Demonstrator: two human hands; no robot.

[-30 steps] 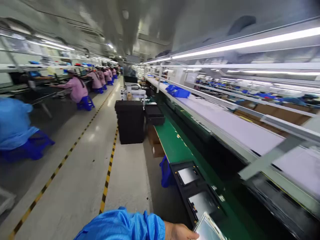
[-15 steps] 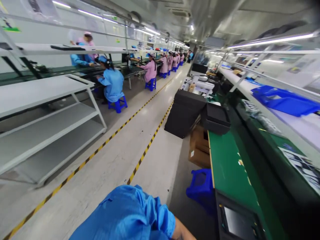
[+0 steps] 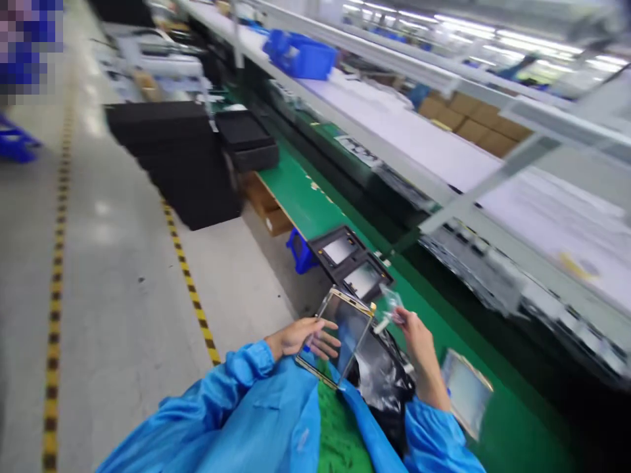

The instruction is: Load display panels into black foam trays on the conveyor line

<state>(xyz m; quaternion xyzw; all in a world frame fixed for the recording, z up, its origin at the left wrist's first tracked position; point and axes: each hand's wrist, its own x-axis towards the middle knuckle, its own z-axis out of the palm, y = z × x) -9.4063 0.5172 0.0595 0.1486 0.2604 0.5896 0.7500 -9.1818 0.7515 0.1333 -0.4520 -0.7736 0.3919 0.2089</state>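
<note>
My left hand [image 3: 302,336] grips the left edge of a clear glass panel [image 3: 351,322] with a thin gold-coloured frame, and its fingers show through the glass. The panel is tilted in front of my chest. To its right, my right hand [image 3: 418,338] pinches a small crumpled piece of clear plastic film [image 3: 390,303], close to the panel's upper right corner. Beneath and between the hands lies a black plastic bag [image 3: 387,378]. A second framed panel [image 3: 467,393] rests on the green bench top [image 3: 434,309], beyond my right forearm.
Ahead on the bench is a black tray [image 3: 342,257] holding two panels. Farther off are a black bin [image 3: 246,135] and large stacked black sheets [image 3: 182,164]. A white shelf [image 3: 409,138] with a blue bin [image 3: 300,56] runs along the right; a blue stool [image 3: 300,253] stands under the bench.
My view has swung right, from the aisle towards the bench. Both hands have come into view, with the panel in the left and the film in the right.
</note>
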